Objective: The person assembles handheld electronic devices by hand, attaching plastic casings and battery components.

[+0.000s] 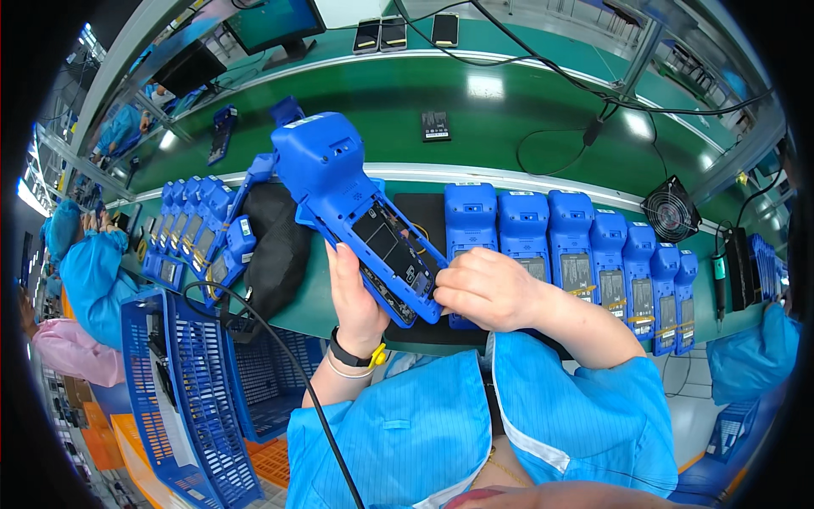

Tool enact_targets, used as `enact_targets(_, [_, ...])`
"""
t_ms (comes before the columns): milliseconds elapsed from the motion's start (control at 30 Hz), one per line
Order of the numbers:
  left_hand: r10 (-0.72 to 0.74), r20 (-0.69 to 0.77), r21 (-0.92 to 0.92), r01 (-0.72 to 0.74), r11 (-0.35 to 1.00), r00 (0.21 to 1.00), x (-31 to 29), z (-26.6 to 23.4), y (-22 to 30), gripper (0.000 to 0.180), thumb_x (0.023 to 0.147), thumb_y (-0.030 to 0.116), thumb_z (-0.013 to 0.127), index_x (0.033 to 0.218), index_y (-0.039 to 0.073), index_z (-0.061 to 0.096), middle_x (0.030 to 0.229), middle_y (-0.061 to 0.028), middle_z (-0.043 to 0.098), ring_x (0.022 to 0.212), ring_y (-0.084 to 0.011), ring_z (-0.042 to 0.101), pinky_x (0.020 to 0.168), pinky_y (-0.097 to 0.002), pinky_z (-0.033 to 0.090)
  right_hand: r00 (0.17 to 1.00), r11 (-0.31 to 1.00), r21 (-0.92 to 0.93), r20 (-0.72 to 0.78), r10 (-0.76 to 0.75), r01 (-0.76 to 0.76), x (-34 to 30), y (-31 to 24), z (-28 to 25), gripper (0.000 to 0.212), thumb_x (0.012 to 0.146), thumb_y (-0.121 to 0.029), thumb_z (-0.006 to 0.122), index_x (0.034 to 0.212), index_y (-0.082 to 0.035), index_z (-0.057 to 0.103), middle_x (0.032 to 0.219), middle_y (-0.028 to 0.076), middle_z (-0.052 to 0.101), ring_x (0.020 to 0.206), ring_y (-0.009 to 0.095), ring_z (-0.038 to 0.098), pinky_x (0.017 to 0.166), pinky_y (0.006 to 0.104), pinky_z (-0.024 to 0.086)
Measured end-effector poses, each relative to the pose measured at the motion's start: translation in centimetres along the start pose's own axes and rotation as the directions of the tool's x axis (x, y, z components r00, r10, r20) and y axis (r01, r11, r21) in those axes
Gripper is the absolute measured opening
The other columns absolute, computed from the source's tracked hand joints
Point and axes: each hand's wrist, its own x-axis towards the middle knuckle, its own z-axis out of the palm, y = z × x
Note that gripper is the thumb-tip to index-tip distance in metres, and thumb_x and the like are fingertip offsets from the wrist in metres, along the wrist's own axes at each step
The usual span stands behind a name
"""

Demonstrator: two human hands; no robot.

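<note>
Two hands (352, 301) (487, 290) clamped on one blue handheld device (326, 161), seven similar devices (572, 212) at right, one fan (671, 209)

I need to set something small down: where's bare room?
The green shelf is bare between the flat black battery and looped cable and, in this view, between battery and held blue device. The front bench is crowded, with a device row at right and a device cluster at left.

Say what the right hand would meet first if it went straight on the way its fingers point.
The blue device in the left hand; the right hand seems right at its edge, though depth is unclear.
</note>
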Motion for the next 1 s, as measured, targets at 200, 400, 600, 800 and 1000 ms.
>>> enact_targets(200, [0.072,0.095,0.118,-0.083,0.99,0.993,-0.7,0.2,-0.5,0.057,0.098,0.044,0.029,0.135,0.001,0.032,0.129,-0.0169,0.047,0.112,-0.0247,0.052,0.094,-0.0365,0.043,0.989,0.978,0.151,0.0,0.148,-0.147,0.5,0.0,-0.2,0.041,0.068,-0.03,0.075,0.097,-0.007,0.057,0.093,0.008,0.058,0.085,0.026,0.057,0.069,0.0345,0.046])
enact_targets(400, [0.112,0.193,0.185,-0.148,0.972,0.975,-1.7,0.5,-1.9,0.069,0.091,0.039,0.05,0.141,0.002,0.018,0.133,-0.0163,0.041,0.118,-0.025,0.047,0.098,-0.0375,0.04,0.661,0.511,0.606,0.034,0.749,-0.61,4.9,1.1,-1.7,0.095,0.068,-0.016,0.079,0.142,-0.005,0.021,0.139,0.013,0.037,0.126,0.026,0.04,0.1,0.0402,0.037])
enact_targets(600, [0.103,0.198,0.33,-0.165,0.93,0.975,-2.7,-0.9,-3.3,0.077,0.091,0.046,0.05,0.143,0.003,0.012,0.137,-0.0132,0.035,0.125,-0.0232,0.04,0.103,-0.0377,0.034,0.569,0.296,0.73,0.152,0.808,-0.615,7.0,0.9,-1.6,0.093,0.068,-0.02,0.081,0.138,0.003,0.024,0.133,0.021,0.04,0.125,0.027,0.042,0.105,0.0391,0.033])
enact_targets(800, [0.067,0.287,0.325,-0.163,0.932,0.956,-2.8,-1.4,-3.6,0.091,0.084,0.059,0.051,0.142,-0.001,0.015,0.137,-0.0122,0.035,0.125,-0.0219,0.038,0.104,-0.0363,0.031,0.588,0.399,0.677,0.061,0.807,-0.618,7.1,0.1,-1.5,0.093,0.065,-0.02,0.082,0.135,0.005,0.027,0.13,0.02,0.044,0.123,0.026,0.043,0.105,0.0378,0.033])
enact_targets(1000, [0.127,0.234,0.294,-0.194,0.936,0.964,-2.6,-0.3,-4.0,0.088,0.087,0.053,0.052,0.143,-0.001,0.012,0.14,-0.013,0.032,0.129,-0.0235,0.034,0.106,-0.037,0.028,0.572,0.372,0.753,0.006,0.82,-0.542,6.5,0.6,-0.3,0.091,0.068,-0.021,0.079,0.135,0.005,0.024,0.127,0.019,0.043,0.121,0.025,0.044,0.105,0.0369,0.033])
